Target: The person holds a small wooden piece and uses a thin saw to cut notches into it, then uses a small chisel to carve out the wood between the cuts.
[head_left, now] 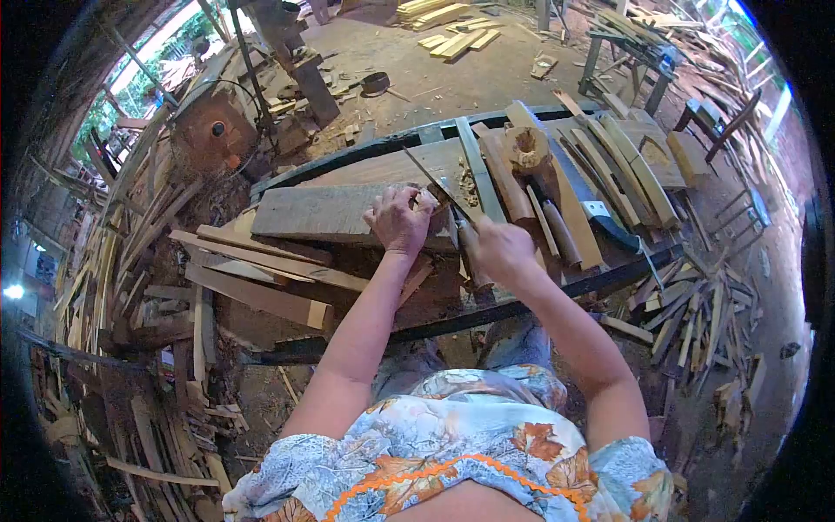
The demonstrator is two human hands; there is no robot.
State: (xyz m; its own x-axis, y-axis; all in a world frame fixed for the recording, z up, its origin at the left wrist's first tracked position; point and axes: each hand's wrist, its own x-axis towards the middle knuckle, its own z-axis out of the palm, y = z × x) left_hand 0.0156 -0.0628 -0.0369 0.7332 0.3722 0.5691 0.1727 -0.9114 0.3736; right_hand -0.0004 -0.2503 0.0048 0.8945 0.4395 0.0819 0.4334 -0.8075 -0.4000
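My right hand (pixel 504 252) is closed around the near end of a file (pixel 442 184), a long narrow tool that tapers away to the upper left. My left hand (pixel 402 219) is pinched over the right end of a thick grey-brown plank (pixel 313 211). Its fingers close on a small dark piece beside the file; what that piece is, I cannot make out. Below and beside my right hand lie wooden-handled tools, among them a chisel-like one (pixel 470 248). A hollowed wooden block (pixel 527 148) stands farther right on the bench.
The low bench (pixel 348 165) carries wood shavings (pixel 470 178), loose strips (pixel 613 170) and a handsaw (pixel 613 228) at its right. Boards (pixel 261 291) lie at its left. Offcuts (pixel 704 313) heap on the floor at right, and yellow planks (pixel 457 39) lie beyond.
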